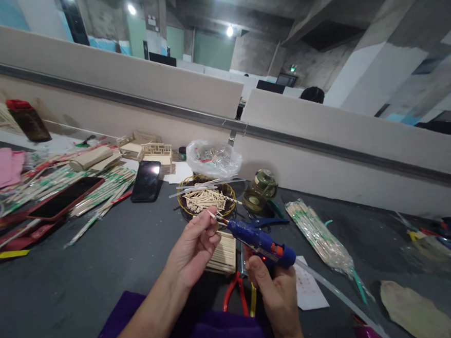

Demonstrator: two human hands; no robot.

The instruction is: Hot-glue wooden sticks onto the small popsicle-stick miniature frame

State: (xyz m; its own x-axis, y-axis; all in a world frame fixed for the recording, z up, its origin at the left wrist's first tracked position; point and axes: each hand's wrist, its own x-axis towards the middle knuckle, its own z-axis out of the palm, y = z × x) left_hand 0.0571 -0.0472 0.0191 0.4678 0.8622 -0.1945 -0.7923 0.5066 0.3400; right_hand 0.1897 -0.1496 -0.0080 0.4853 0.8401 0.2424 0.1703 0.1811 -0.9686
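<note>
Seemingly midway: the right hand (274, 286) grips a glue gun (259, 243), the left hand (194, 248) pinches a stick (212, 215) by its nozzle (223, 220); nearer, a slatted panel (226, 252) looks formed; farther, loose sticks (204, 199) await use.

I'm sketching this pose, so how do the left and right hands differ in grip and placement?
The left hand pinches a small pale stick with its fingertips, while the right hand wraps around the handle of a blue glue gun. The left hand reaches closer to the yellow-rimmed basket; the right hand sits lower in the picture. Both are bare and hold something above the dark table.
</note>
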